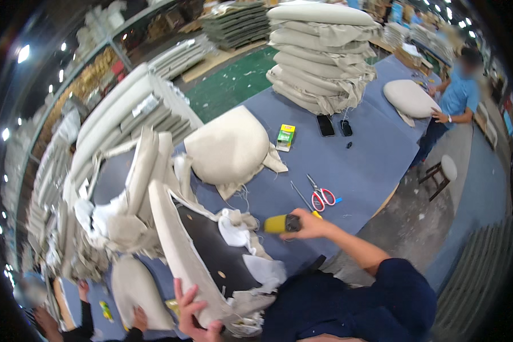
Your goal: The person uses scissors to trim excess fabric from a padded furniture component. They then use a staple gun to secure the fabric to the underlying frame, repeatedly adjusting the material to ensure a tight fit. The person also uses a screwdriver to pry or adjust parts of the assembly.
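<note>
My left hand grips the near left edge of a beige upholstered seat cushion, fingers bent against its fabric. The cushion is tilted up, its black underside towards me, with loose fabric and white padding along the right edge. My right hand is closed round a yellow and black hand tool, just right of the cushion and apart from it; its exact kind is unclear. Red-handled scissors and a screwdriver-like tool with a yellow handle lie beyond my right hand.
On the blue-grey table are another cushion, a green-yellow box, a phone and a tall cushion stack. More cushions crowd the left. Co-workers stand at far right and lower left, a hand on a cushion.
</note>
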Demonstrator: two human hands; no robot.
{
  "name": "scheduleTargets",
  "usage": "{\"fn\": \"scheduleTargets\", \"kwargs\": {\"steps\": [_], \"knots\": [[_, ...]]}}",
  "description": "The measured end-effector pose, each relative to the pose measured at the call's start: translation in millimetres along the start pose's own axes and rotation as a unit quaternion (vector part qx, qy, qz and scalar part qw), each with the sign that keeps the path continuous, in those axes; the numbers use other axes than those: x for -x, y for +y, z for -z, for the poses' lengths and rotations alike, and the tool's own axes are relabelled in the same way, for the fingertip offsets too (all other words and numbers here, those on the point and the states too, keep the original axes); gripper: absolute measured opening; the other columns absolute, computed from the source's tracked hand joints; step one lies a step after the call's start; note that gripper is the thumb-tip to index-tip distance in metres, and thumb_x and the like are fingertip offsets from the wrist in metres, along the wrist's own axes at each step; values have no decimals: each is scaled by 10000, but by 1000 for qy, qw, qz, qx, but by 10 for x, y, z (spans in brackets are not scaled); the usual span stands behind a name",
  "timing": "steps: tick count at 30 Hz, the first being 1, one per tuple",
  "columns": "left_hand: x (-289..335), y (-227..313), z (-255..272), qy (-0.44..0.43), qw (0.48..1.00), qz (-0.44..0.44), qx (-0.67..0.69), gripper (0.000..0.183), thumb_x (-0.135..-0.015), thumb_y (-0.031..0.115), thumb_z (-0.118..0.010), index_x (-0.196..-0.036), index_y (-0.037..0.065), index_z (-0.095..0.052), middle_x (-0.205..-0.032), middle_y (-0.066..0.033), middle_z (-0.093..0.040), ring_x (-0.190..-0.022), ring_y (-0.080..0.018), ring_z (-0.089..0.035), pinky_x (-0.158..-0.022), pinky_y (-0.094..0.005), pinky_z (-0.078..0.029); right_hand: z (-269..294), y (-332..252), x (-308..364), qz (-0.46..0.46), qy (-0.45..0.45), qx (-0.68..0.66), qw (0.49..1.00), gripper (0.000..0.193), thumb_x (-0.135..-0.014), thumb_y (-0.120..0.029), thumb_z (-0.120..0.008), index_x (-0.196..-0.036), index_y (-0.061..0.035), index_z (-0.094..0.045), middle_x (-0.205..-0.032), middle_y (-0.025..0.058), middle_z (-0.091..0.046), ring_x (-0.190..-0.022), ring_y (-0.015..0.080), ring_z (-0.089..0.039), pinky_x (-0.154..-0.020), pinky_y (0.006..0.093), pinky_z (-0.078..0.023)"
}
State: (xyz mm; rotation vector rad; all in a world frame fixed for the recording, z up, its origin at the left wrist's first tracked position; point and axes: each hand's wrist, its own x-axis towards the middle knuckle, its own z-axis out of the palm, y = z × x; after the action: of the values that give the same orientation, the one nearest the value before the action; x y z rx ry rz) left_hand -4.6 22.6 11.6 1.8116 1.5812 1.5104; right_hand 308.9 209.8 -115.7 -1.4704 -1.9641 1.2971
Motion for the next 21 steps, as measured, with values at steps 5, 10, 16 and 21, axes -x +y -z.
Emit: {"fn": "scheduleTargets", "kwargs": {"steps": [5,10,16,21], "knots": [[-175,266,-34,-39,999,26,-3,631,-858,574,-703,-1081,-12,-637,-1304,-262,-611,-1412,-458,-383,-1142,-591,-274,-4,1502,-386,-101,212,98,967,512,-680,-267,-857,-1048,22,-649,-953,218,-701,-943,374,-690,-844,454,-550],[-266,93,-107,-36,997,52,42,531,-831,372,-785,-1131,-24,-599,-1348,-272,-565,-1415,-429,-378,-1158,-551,-283,147,2382,-324,-251,219,116,936,628,-699,-270,-832,-1201,22,-596,-1115,260,-665,-1072,417,-644,-933,479,-534],[253,-657,-437,117,979,47,-159,1079,-741,101,-861,-1533,21,-133,-1507,-249,-352,-1336,-345,-450,-1153,-492,-334,-276,2447,-419,-235,357,86,900,474,-757,-204,-743,-1159,6,-604,-1079,249,-679,-1024,426,-662,-915,505,-535],[529,-651,-638,137,950,227,-167,1211,-773,33,-828,-1578,24,78,-1481,-250,-355,-1258,-300,-494,-1067,-442,-456,-551,2289,-284,-226,533,6,815,331,-759,-155,-735,-1062,-31,-686,-1024,197,-703,-1006,382,-672,-888,504,-517]]}}
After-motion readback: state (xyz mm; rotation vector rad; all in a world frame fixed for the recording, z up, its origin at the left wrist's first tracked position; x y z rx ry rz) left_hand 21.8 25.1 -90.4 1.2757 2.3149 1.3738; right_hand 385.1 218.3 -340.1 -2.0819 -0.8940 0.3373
